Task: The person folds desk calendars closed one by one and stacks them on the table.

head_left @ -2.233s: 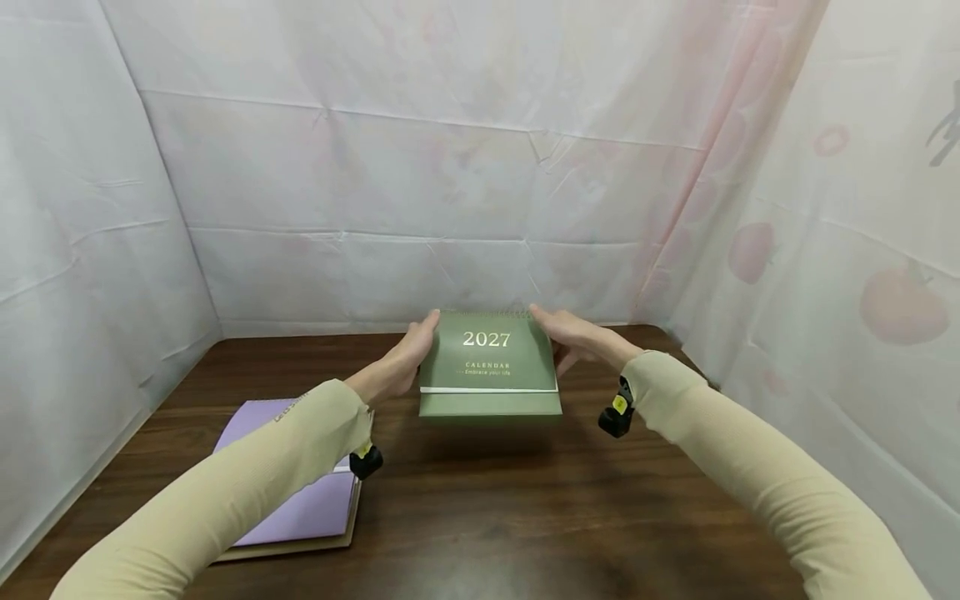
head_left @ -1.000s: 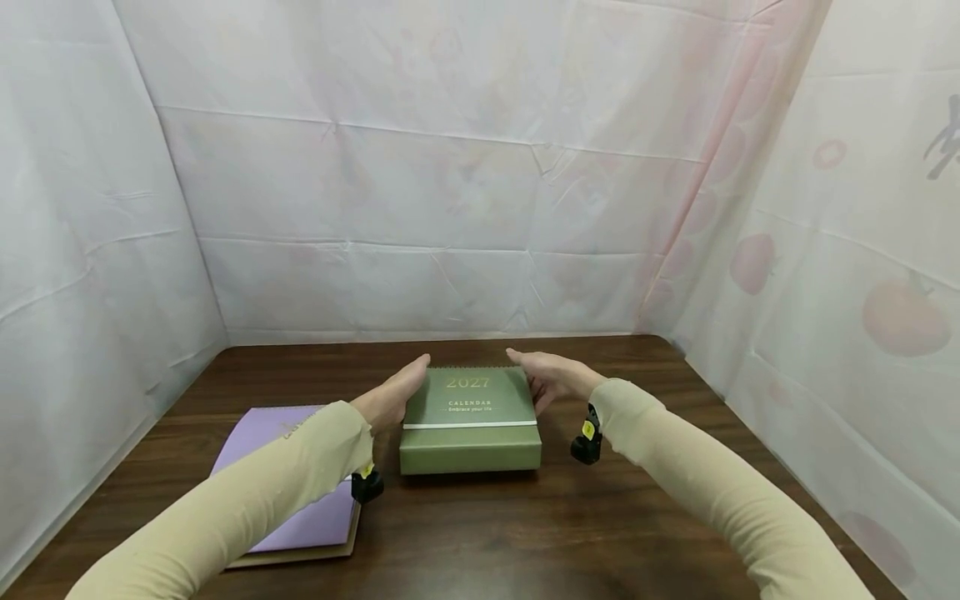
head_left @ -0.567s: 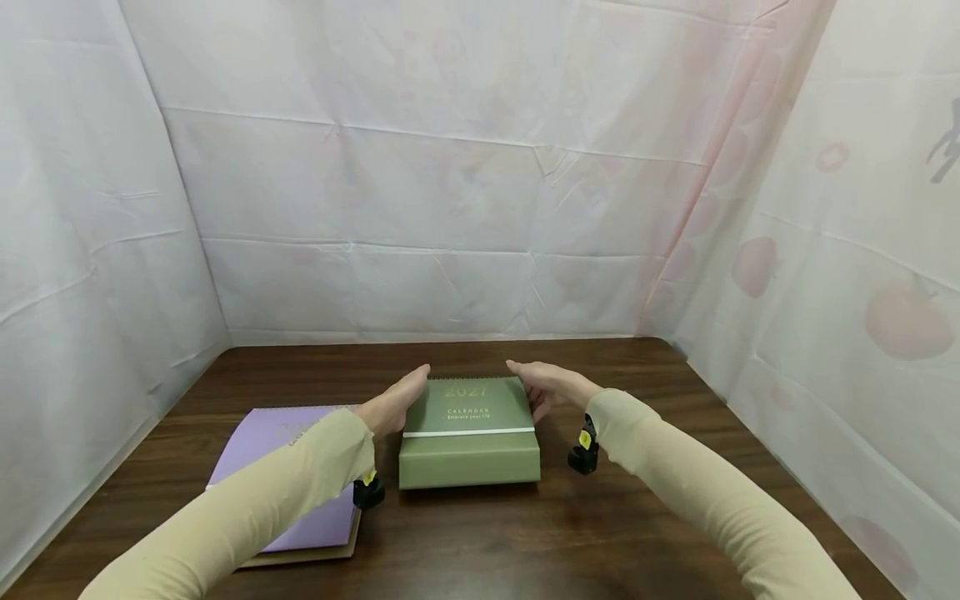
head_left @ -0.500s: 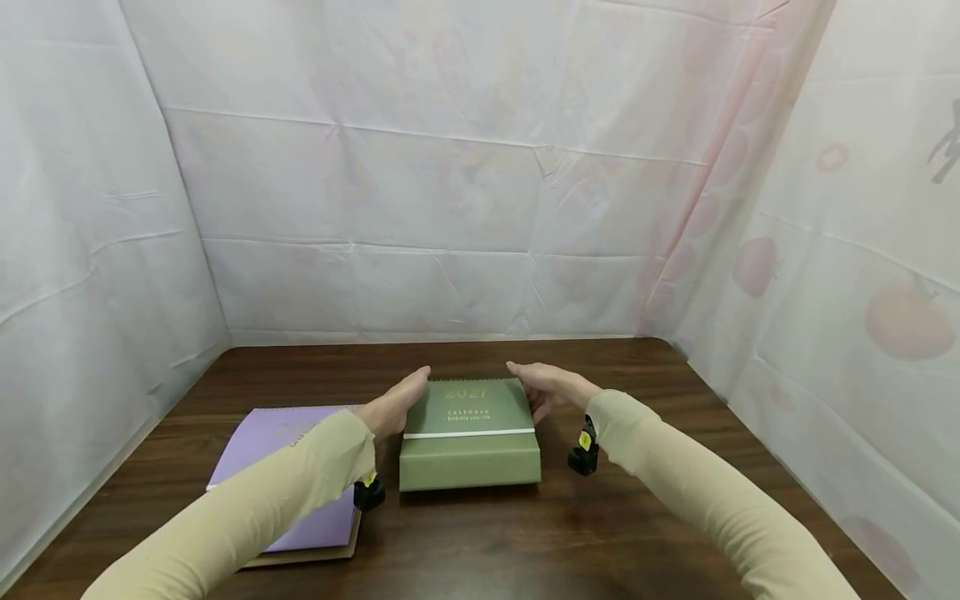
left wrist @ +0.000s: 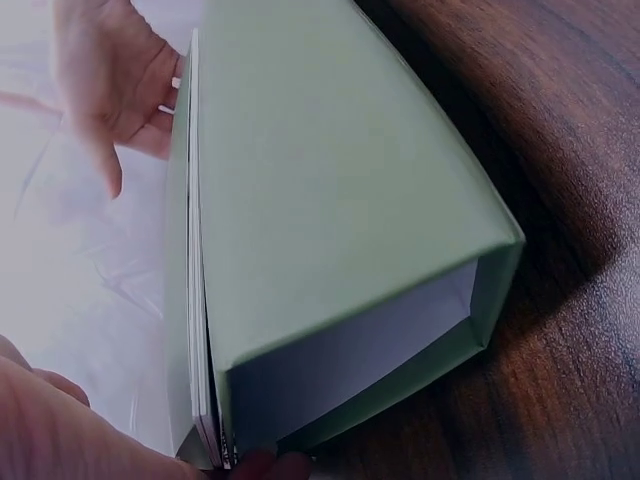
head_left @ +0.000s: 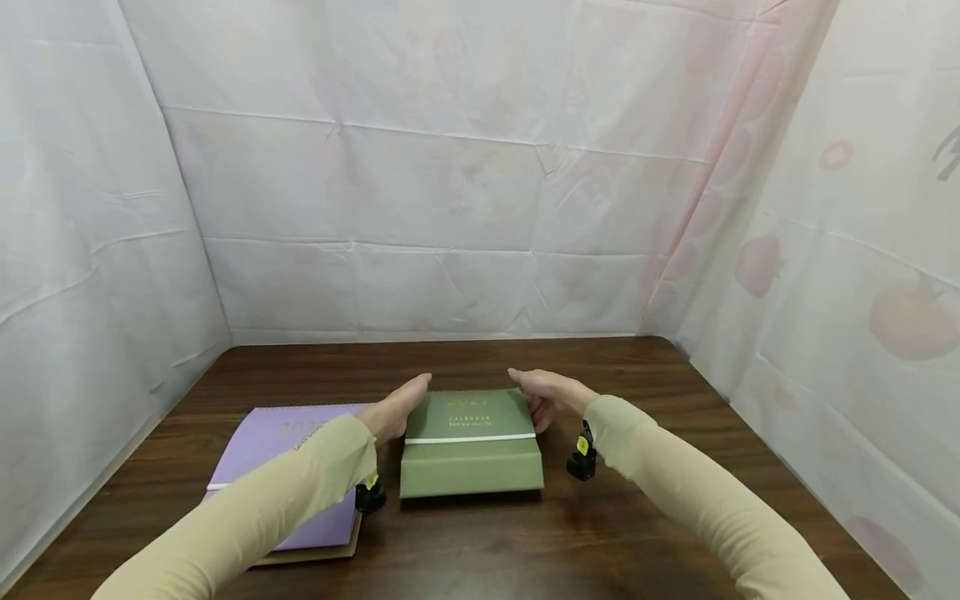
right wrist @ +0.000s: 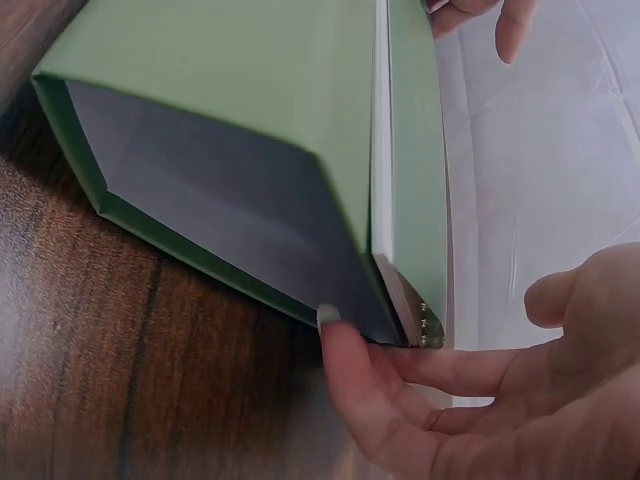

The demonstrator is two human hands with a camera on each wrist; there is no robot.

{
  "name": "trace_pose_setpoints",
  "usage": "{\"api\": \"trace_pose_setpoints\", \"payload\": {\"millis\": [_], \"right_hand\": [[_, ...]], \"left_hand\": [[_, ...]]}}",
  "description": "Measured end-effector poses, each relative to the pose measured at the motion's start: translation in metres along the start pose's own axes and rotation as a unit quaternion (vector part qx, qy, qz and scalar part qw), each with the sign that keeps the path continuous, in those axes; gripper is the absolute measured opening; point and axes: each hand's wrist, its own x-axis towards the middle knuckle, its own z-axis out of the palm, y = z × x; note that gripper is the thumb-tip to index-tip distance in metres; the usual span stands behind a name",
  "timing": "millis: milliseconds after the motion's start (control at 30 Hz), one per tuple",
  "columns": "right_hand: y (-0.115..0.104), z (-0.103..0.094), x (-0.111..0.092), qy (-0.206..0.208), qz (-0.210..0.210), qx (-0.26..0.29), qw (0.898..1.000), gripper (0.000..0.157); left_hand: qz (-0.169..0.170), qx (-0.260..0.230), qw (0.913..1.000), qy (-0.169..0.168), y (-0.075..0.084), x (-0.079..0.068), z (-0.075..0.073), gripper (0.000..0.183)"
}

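A green desk calendar (head_left: 472, 468) stands on the wooden table, its cover sloping away from a thick front panel. In both wrist views its stand (right wrist: 210, 190) is folded out into a hollow box, with the coil-bound pages against one face. My left hand (head_left: 393, 412) is at the left side, fingertips curled under the back corner near the coil. At the opposite corner my right hand (head_left: 549, 397) curls its fingers (right wrist: 350, 380) around the edge, one fingertip at the hollow's opening. Both thumbs point up, apart from the cover.
To the left lies a purple calendar (head_left: 322, 529) on a brown backing, partly hidden by my left forearm. White cloth (head_left: 450, 292) hangs behind the table and along both sides.
The green calendar has come down from above the table to rest on it. Its cover now appears more foreshortened and its front panel taller. My hands have moved slightly nearer with it.
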Motion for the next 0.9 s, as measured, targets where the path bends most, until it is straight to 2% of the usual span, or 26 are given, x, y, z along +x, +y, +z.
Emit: {"api": "trace_pose_setpoints", "payload": {"millis": [233,500,567,633,700,733,767,800,833,867,900], "right_hand": [[0.0,0.001,0.001,0.008,0.011,-0.01,1.0,0.072],[-0.001,0.0,-0.001,0.014,-0.004,-0.013,1.0,0.07],[0.0,0.001,-0.004,0.025,-0.017,-0.019,0.999,0.069],[0.002,0.003,-0.007,0.054,-0.038,-0.04,0.997,0.067],[0.005,0.008,-0.011,0.099,-0.097,-0.098,0.986,0.065],[0.005,0.011,-0.014,0.124,-0.125,-0.129,0.976,0.064],[0.006,0.015,-0.016,0.148,-0.152,-0.166,0.963,0.066],[0.007,0.019,-0.018,0.165,-0.174,-0.202,0.949,0.067],[0.008,0.023,-0.02,0.178,-0.198,-0.242,0.933,0.069],[0.01,0.028,-0.022,0.185,-0.222,-0.28,0.915,0.071],[0.011,0.032,-0.023,0.18,-0.228,-0.31,0.905,0.072]], "left_hand": [[0.006,0.025,0.9995,-0.019,-0.001,-0.003,-0.004,0.056],[0.005,0.039,0.999,-0.018,0.0,-0.006,-0.009,0.053],[0.002,0.047,0.9987,-0.021,0.0,-0.008,-0.009,0.053],[0.002,0.07,0.9972,-0.026,0.001,-0.01,-0.01,0.053],[0.003,0.102,0.9944,-0.029,0.002,-0.013,-0.012,0.058],[0.014,0.136,0.9903,-0.024,0.003,-0.015,-0.013,0.063],[0.031,0.182,0.9825,-0.027,0.004,-0.017,-0.014,0.071],[0.051,0.236,0.9699,-0.035,0.004,-0.019,-0.015,0.079],[0.073,0.292,0.9526,-0.041,0.005,-0.02,-0.015,0.089],[0.098,0.352,0.9294,-0.051,0.005,-0.022,-0.015,0.098],[0.12,0.411,0.9017,-0.061,0.004,-0.024,-0.013,0.108]]}}
